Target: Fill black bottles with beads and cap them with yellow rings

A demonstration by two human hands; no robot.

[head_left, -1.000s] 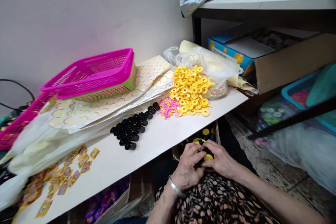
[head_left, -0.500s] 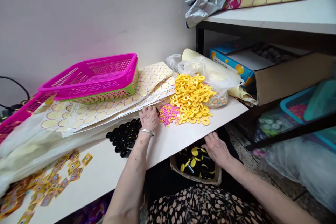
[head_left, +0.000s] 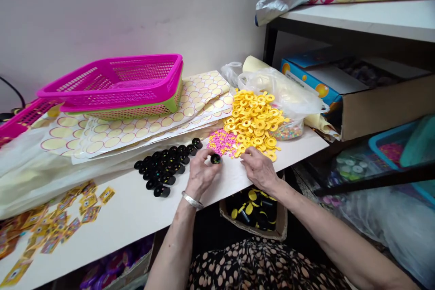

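My left hand (head_left: pixel 200 173) is closed around a small black cylindrical cup (head_left: pixel 215 159), its open end facing up. Left of it, several black cups (head_left: pixel 159 167) stand in tight rows on the white table (head_left: pixel 129 235). My right hand (head_left: pixel 258 168) has its fingers pinched together by the front of a heap of yellow plastic ring pieces (head_left: pixel 254 120); whatever is in them is hidden. Between my hands, just beyond them, lies a small pile of pink and yellow pellets (head_left: pixel 221 142). Below the table edge, a cardboard box (head_left: pixel 282 232) holds black cylinders with yellow caps (head_left: pixel 249 209).
Pink and green baskets (head_left: pixel 115 99) sit on sheets of round stickers (head_left: pixel 136 133) by the wall. Yellow printed packets (head_left: pixel 61 224) lie scattered at the left. Plastic bags (head_left: pixel 282 88) back the yellow heap. A shelf (head_left: pixel 360 18) and an open carton (head_left: pixel 384 111) stand at the right.
My right hand has come up from the box onto the table beside the yellow pieces. My left hand has left the row of cups, moving right and nearer with one cup.
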